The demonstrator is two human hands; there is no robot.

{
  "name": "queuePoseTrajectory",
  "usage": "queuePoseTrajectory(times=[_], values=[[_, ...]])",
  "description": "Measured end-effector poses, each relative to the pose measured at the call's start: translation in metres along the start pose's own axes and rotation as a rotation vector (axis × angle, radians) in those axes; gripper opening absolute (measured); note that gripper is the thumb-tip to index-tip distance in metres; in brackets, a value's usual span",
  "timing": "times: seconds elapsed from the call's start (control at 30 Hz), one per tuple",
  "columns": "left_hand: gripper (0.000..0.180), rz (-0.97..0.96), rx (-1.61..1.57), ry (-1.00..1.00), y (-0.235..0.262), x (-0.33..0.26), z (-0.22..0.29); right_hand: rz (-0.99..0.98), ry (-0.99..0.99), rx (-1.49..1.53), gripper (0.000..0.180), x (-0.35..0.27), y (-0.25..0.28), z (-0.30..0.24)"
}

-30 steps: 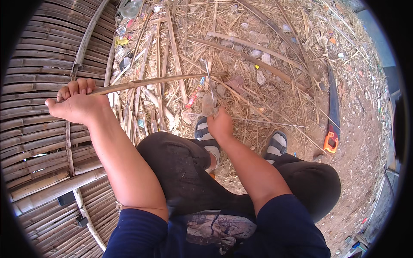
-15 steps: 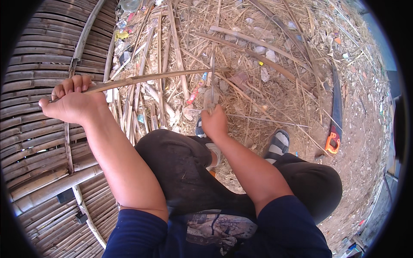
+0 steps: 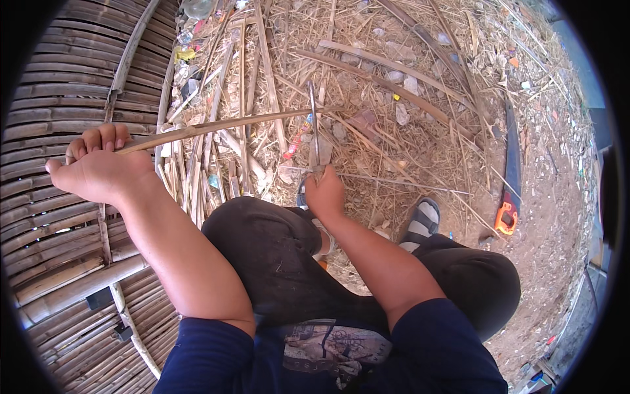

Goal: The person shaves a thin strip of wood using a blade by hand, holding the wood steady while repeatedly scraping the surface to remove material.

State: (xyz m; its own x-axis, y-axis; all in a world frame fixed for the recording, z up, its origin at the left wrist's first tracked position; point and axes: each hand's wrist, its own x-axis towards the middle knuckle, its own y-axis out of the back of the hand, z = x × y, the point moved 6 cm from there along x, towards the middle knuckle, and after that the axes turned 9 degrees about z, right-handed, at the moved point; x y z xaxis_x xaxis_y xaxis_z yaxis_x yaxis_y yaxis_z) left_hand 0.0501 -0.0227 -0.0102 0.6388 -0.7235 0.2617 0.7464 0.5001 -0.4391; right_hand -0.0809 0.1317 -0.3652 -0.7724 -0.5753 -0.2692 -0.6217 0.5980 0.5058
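Bamboo, pale and dry: we note a thin split bamboo strip (image 3: 223,125) running level above the littered ground, from the left hand (image 3: 98,167), fingers curled tight round its end, toward a narrow knife blade (image 3: 314,125). The right hand (image 3: 325,192) is fisted on the blade's handle, blade upright, meeting the strip near its far end. Beneath lie loose bamboo slats (image 3: 243,85) and straw. Left, a woven bamboo panel (image 3: 59,98). Right, on bare dirt, a handsaw (image 3: 510,171) with orange handle.
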Motion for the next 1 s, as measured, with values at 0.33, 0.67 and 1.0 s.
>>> queuePoseTrajectory(times=[0.33,0.67,1.0], values=[[0.044,0.038,-0.004,0.005,0.005,0.01,-0.012,-0.161,0.439,0.12,0.03,0.002,0.016,-0.051],[0.043,0.061,-0.009,0.07,0.008,0.019,-0.026,-0.082,-0.013,-0.015,0.037,0.042,0.001,0.043],[0.044,0.079,-0.003,0.031,0.009,0.016,-0.025,-0.242,0.456,0.042,0.031,0.01,0.014,-0.055]])
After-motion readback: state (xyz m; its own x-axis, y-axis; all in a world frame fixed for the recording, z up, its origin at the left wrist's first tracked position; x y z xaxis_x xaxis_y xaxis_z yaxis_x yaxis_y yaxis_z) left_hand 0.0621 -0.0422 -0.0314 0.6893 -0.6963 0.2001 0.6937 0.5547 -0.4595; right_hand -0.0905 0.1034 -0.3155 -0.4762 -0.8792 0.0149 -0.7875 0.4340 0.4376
